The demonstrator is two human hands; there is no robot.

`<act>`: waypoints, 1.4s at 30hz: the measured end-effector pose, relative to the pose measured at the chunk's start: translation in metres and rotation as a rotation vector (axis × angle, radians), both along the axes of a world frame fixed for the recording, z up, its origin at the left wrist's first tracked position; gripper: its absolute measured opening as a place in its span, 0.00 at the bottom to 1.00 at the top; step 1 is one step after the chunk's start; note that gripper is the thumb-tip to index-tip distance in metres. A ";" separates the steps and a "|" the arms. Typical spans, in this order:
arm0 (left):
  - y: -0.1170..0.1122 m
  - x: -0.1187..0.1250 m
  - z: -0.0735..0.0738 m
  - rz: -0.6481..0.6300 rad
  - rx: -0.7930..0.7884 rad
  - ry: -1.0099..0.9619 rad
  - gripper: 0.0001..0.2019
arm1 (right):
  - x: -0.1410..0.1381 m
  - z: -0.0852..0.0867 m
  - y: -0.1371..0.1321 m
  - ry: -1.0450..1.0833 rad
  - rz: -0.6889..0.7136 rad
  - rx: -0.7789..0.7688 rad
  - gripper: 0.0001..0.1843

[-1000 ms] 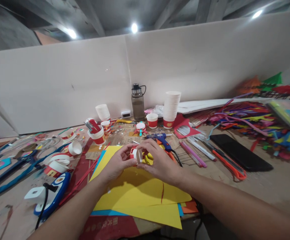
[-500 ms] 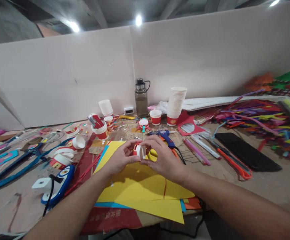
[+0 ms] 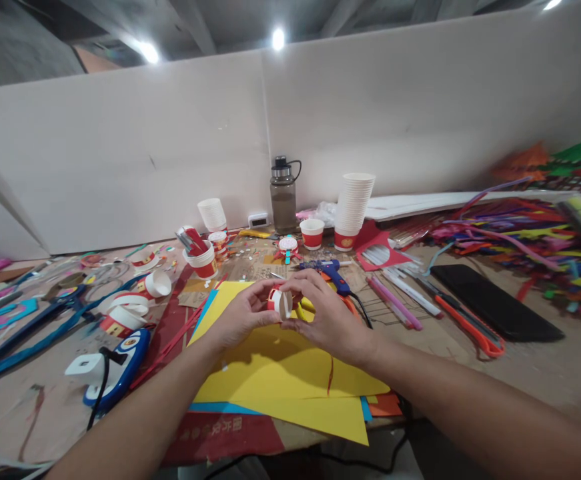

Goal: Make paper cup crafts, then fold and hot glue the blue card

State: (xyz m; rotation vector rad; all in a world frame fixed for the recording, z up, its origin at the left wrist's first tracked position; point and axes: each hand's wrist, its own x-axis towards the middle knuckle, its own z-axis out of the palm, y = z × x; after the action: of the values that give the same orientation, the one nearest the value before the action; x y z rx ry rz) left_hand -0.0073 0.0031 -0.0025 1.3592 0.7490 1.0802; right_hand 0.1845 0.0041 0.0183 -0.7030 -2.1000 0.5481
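Observation:
Between my two hands is a small red and white paper cup piece (image 3: 281, 304), tilted on its side above the table. My left hand (image 3: 247, 311) grips it from the left with thumb and fingers. From the other side my right hand (image 3: 323, 313) pinches its rim, thumb below and fingers on top. Underneath lie sheets of yellow paper (image 3: 280, 373). Something yellow with loops (image 3: 305, 307) shows behind my right fingers, partly hidden. A blue glue gun (image 3: 334, 272) rests just beyond my right hand.
A water bottle (image 3: 283, 200) and a tall stack of paper cups (image 3: 354, 210) stand at the back. To the right are an orange utility knife (image 3: 470, 327), a black phone (image 3: 495, 303) and a colourful heap of pipe cleaners (image 3: 535, 240). Blue-handled scissors (image 3: 40, 320) lie left.
Almost nothing differs. Both hands keep hold of the paper cup piece in the same place, and the view has shifted only very slightly.

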 end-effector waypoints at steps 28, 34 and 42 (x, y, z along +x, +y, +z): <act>0.008 -0.023 0.016 -0.026 -0.199 0.568 0.23 | -0.011 -0.019 -0.002 -0.319 -0.037 -0.111 0.23; 0.029 -0.066 0.028 0.552 0.133 1.088 0.12 | -0.014 -0.027 -0.001 -0.299 -0.069 -0.070 0.32; 0.036 -0.106 0.025 0.566 0.006 1.522 0.08 | -0.010 -0.025 -0.002 -0.234 -0.057 -0.031 0.24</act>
State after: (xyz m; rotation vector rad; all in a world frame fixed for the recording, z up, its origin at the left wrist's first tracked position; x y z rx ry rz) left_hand -0.1130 0.0396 0.0225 1.9192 2.3085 0.2149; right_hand 0.1746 0.0021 -0.0070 -0.8787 -2.2831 0.4870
